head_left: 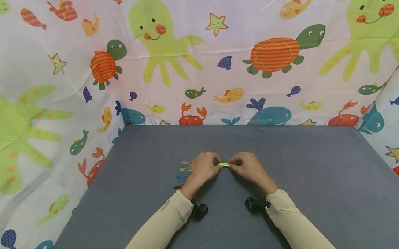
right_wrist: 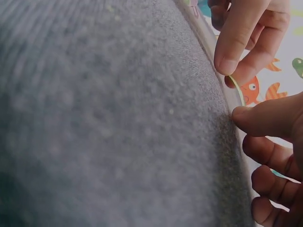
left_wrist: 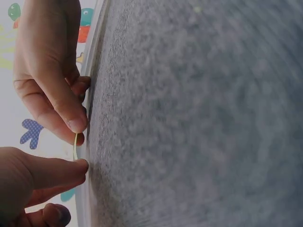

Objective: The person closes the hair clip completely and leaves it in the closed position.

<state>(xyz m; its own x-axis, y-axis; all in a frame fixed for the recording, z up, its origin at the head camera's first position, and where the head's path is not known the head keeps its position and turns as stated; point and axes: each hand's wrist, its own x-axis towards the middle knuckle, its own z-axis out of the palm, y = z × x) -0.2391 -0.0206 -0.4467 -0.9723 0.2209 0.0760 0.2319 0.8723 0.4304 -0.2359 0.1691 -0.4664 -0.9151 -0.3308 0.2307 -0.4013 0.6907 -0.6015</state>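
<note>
A light green hair clip (head_left: 223,164) is stretched between the two hands, low over the grey table. My left hand (head_left: 204,166) pinches one end of it between thumb and fingers. At the opposite end, the thumb and fingers of my right hand (head_left: 249,167) pinch it too. Seen edge-on in the left wrist view, the green clip (left_wrist: 75,147) looks thin and slightly bowed. Just left of my left hand lie a pink hair clip (head_left: 186,163), another green clip (head_left: 184,169), a blue clip (head_left: 182,177) and a dark red clip (head_left: 178,186), partly hidden behind the hand and wrist.
A grey cloth-covered table (head_left: 316,172) spreads under both arms. White curtains (head_left: 217,88) printed with sea animals close off its back and sides. Black wrist cameras (head_left: 254,204) hang under both sleeves, close to the tabletop.
</note>
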